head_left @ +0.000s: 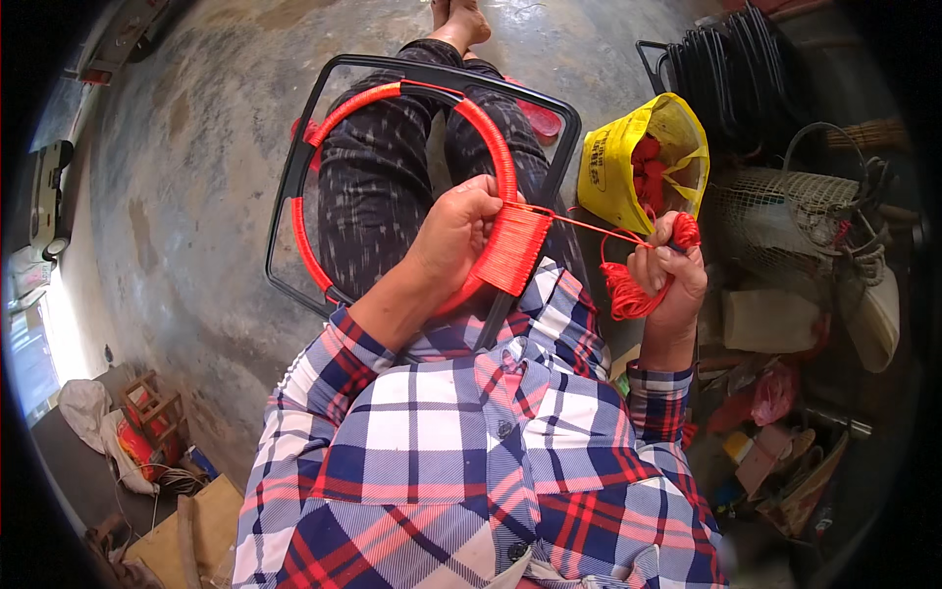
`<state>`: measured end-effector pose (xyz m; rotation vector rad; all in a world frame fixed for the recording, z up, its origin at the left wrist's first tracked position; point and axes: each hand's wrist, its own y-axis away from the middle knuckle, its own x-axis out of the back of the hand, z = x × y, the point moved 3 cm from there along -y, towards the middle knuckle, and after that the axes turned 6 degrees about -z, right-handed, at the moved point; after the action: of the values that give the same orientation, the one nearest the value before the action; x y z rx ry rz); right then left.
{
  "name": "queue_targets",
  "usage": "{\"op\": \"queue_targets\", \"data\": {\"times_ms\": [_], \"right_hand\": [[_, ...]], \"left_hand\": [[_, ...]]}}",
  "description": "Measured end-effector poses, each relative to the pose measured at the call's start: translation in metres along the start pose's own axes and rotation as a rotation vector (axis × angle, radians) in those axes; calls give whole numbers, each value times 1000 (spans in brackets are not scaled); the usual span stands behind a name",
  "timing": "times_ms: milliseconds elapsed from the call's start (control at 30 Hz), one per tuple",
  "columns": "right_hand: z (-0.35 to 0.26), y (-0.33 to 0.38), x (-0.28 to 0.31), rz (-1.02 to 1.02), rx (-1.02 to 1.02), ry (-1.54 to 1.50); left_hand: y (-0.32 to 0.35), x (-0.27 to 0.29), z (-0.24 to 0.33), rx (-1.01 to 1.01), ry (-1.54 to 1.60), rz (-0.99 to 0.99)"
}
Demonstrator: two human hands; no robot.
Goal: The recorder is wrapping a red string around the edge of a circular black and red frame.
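A black metal frame (442,73) with a round inner ring (502,157) rests across my lap. Red-orange cord wraps most of the ring, and a broad band of tight windings (517,245) joins it to the frame's right side. My left hand (456,231) is closed on the ring at the left edge of this band. From there a stretched strand (589,224) runs to my right hand (675,273), held off to the right. Its fingers are closed round a looped hank of red cord (628,294), with some loops hanging below the strand.
Right of my knees stands an open yellow bag (610,169) with red cord inside. Several black frames (721,83) are stacked beyond it. A mesh basket (785,211) and assorted clutter lie along the right. Red footwear (540,120) shows beside my legs. A small wooden stool (154,398) sits at left.
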<state>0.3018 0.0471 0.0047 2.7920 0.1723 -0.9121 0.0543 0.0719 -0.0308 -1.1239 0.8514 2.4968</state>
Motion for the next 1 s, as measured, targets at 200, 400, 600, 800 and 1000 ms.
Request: {"op": "queue_targets", "data": {"times_ms": [200, 400, 600, 800, 1000], "right_hand": [[-3, 16, -10, 150, 43, 84], [4, 11, 0, -14, -23, -52], [-2, 9, -3, -49, -20, -76], [-2, 9, 2, -26, -28, -25], [-1, 11, 3, -5, -44, -18]], "left_hand": [[2, -9, -6, -79, 7, -72], [11, 1, -10, -25, -14, -43], [11, -11, -2, -39, 0, -45], [3, -3, -3, -19, -10, -68], [3, -5, -5, -32, -33, -33]]}}
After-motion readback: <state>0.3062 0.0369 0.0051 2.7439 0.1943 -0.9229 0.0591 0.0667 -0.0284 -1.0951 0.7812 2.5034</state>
